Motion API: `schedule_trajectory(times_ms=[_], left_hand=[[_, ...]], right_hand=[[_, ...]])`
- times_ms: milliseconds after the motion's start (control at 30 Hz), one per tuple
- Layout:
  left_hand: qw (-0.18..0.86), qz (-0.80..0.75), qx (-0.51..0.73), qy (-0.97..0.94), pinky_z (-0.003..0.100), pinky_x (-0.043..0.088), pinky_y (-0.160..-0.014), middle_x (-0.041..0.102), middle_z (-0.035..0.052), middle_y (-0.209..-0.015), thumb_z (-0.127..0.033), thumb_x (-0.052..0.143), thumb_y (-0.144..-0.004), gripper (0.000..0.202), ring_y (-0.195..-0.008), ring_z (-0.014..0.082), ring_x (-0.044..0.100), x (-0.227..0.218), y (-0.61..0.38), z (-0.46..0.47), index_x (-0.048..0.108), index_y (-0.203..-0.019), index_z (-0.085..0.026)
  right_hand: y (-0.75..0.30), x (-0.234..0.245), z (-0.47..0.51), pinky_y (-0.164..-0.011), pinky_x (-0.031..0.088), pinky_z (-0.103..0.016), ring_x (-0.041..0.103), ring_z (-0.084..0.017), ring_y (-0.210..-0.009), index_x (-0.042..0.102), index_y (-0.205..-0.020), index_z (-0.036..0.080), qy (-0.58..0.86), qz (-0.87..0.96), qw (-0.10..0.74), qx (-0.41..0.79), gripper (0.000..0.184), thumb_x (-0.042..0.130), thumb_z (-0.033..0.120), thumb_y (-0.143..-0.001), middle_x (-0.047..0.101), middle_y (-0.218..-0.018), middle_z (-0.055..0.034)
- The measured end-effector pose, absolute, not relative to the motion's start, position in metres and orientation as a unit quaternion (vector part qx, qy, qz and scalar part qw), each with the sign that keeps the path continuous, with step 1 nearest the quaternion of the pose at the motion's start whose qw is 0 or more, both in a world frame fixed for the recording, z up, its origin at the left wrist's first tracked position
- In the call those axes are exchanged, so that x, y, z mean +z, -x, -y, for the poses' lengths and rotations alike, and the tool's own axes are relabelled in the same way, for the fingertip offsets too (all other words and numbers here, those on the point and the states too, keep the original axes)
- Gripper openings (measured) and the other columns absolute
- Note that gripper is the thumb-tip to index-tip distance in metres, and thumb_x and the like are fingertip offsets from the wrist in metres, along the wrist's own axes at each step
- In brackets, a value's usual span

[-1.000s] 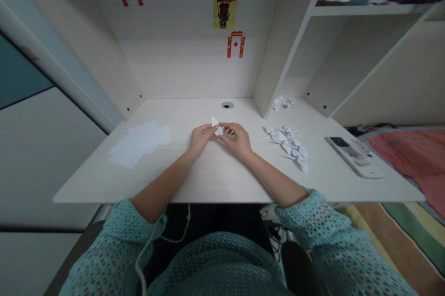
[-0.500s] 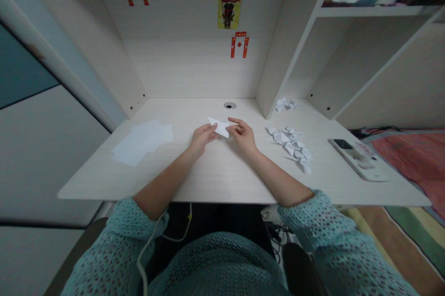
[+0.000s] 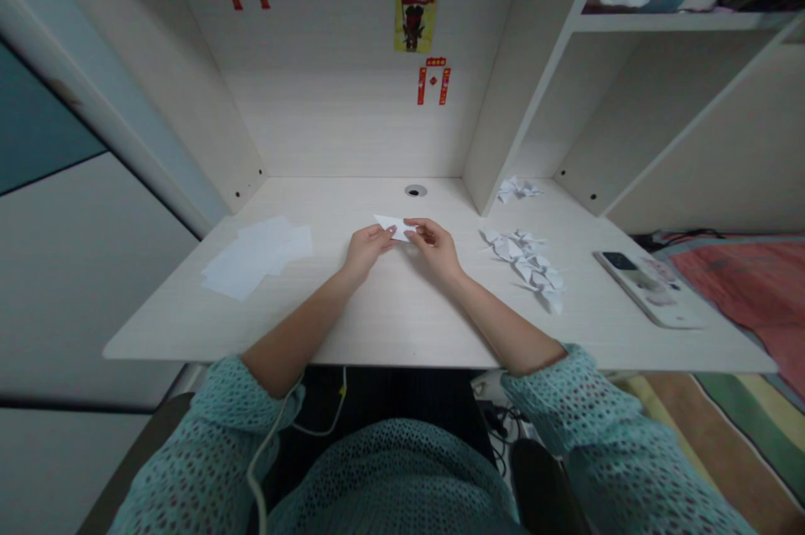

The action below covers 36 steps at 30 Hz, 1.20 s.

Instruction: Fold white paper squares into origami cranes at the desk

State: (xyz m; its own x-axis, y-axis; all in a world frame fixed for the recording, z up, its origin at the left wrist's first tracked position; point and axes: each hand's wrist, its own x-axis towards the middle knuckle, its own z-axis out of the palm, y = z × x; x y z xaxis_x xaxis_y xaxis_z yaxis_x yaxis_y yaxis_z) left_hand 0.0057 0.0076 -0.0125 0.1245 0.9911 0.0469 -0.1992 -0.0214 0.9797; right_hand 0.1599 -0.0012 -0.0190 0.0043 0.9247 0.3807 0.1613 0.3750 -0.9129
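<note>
Paper is what both hands meet on: a small white folded paper (image 3: pixel 391 225), pointed at its left end, sits low over the middle of the pale wooden tabletop (image 3: pixel 402 317), a little nearer than the round cable hole (image 3: pixel 415 190) at the back. The left hand (image 3: pixel 365 248) has its grip closed on the near left edge of the folded paper, fingertips pinching it from below and beside. The right hand (image 3: pixel 437 244) has its grip closed on the right end of the same piece, thumb and forefinger pressed together over it, the other fingers curled. The two hands are just beside each other, with only the paper between them. Whether the paper rests flat on the wood or is lifted slightly off it cannot be told. To the left, well apart from the hands, lies a loose stack of flat white sheets (image 3: pixel 257 255). To the right lies a heap of small folded white paper pieces (image 3: pixel 527 264), and a smaller cluster of folded pieces (image 3: pixel 516 188) sits farther back at the foot of the shelf divider. A phone (image 3: pixel 647 287) lies near the tabletop's right edge. Both forearms are bare, with teal knitted sleeves (image 3: pixel 239 418) pushed up.
</note>
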Motion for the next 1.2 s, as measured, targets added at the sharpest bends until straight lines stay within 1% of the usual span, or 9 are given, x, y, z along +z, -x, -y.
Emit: schedule_trajectory(times_ms=[100, 200, 367, 533, 600, 833, 1000, 1100, 1200], left_hand=[[0.57, -0.399, 0.525, -0.49, 0.032, 0.046, -0.082, 0.069, 0.0075, -0.088, -0.044, 0.075, -0.061, 0.039, -0.079, 0.0165, 0.062, -0.013, -0.006, -0.008, 0.068, -0.085, -0.015], [0.572, -0.397, 0.525, -0.49, 0.032, 0.045, -0.084, 0.068, 0.0069, -0.087, -0.042, 0.075, -0.062, 0.036, -0.079, 0.0161, 0.062, -0.013, -0.006, -0.008, 0.068, -0.085, -0.015], [0.581, -0.407, 0.526, -0.469, 0.033, 0.045, -0.083, 0.068, 0.0076, -0.085, -0.043, 0.074, -0.063, 0.034, -0.079, 0.0165, 0.062, -0.012, -0.004, -0.009, 0.068, -0.081, -0.014], [0.585, -0.392, 0.532, -0.469, 0.034, 0.046, -0.079, 0.067, 0.0079, -0.079, -0.043, 0.074, -0.062, 0.036, -0.073, 0.0169, 0.062, -0.012, -0.005, -0.01, 0.066, -0.078, -0.011], [0.577, -0.385, 0.54, -0.477, 0.033, 0.046, -0.076, 0.068, 0.0076, -0.077, -0.042, 0.074, -0.062, 0.036, -0.071, 0.017, 0.062, -0.011, -0.005, -0.01, 0.066, -0.078, -0.011], [0.503, -0.395, 0.57, -0.516, 0.028, 0.045, -0.069, 0.067, 0.0057, -0.075, -0.042, 0.072, -0.064, 0.033, -0.069, 0.0151, 0.06, -0.013, -0.005, -0.012, 0.067, -0.076, -0.012], [0.488, -0.411, 0.56, -0.529, 0.027, 0.045, -0.069, 0.066, 0.0047, -0.072, -0.045, 0.071, -0.065, 0.034, -0.069, 0.0151, 0.059, -0.018, -0.004, -0.014, 0.066, -0.075, -0.012], [0.498, -0.414, 0.557, -0.52, 0.028, 0.046, -0.071, 0.066, 0.0052, -0.074, -0.045, 0.071, -0.065, 0.035, -0.072, 0.0161, 0.06, -0.019, -0.004, -0.014, 0.067, -0.076, -0.013], [0.493, -0.418, 0.557, -0.521, 0.028, 0.046, -0.072, 0.065, 0.0042, -0.071, -0.048, 0.069, -0.066, 0.036, -0.07, 0.0155, 0.059, -0.019, -0.004, -0.015, 0.067, -0.075, -0.013]], right_hand=[[-0.158, -0.022, 0.0, -0.066, 0.042, -0.026, 0.054, -0.014, -0.071, 0.064, -0.103, 0.02, 0.437, 0.612, 0.554, 0.357, 0.036, 0.056, 0.043, -0.076, 0.064, -0.083, -0.0034], [-0.158, -0.022, 0.0, -0.065, 0.042, -0.026, 0.053, -0.014, -0.069, 0.064, -0.103, 0.02, 0.432, 0.605, 0.561, 0.365, 0.036, 0.059, 0.042, -0.075, 0.064, -0.081, -0.003], [-0.16, -0.017, 0.003, -0.068, 0.043, -0.028, 0.055, -0.015, -0.073, 0.065, -0.106, 0.02, 0.425, 0.63, 0.547, 0.352, 0.039, 0.063, 0.039, -0.072, 0.066, -0.087, -0.004], [-0.162, -0.018, 0.004, -0.076, 0.044, -0.031, 0.055, -0.016, -0.079, 0.065, -0.107, 0.023, 0.421, 0.686, 0.526, 0.275, 0.041, 0.069, 0.034, -0.068, 0.067, -0.102, -0.0047], [-0.162, -0.019, 0.003, -0.076, 0.044, -0.031, 0.055, -0.016, -0.08, 0.066, -0.107, 0.024, 0.416, 0.693, 0.529, 0.26, 0.04, 0.07, 0.033, -0.068, 0.067, -0.103, -0.0042], [-0.161, -0.019, 0.0, -0.068, 0.044, -0.027, 0.056, -0.014, -0.072, 0.065, -0.104, 0.021, 0.417, 0.627, 0.568, 0.332, 0.04, 0.069, 0.037, -0.067, 0.064, -0.084, -0.0025], [-0.164, -0.023, -0.002, -0.063, 0.042, -0.025, 0.055, -0.013, -0.065, 0.064, -0.098, 0.019, 0.461, 0.595, 0.574, 0.323, 0.041, 0.071, 0.041, -0.064, 0.063, -0.072, -0.0009], [-0.165, -0.028, -0.005, -0.06, 0.04, -0.025, 0.052, -0.013, -0.059, 0.066, -0.086, 0.017, 0.498, 0.584, 0.561, 0.31, 0.038, 0.072, 0.046, -0.061, 0.062, -0.066, -0.0005], [-0.166, -0.03, -0.006, -0.058, 0.038, -0.025, 0.05, -0.012, -0.056, 0.068, -0.071, 0.016, 0.523, 0.592, 0.53, 0.31, 0.036, 0.069, 0.051, -0.062, 0.063, -0.064, -0.0021]])
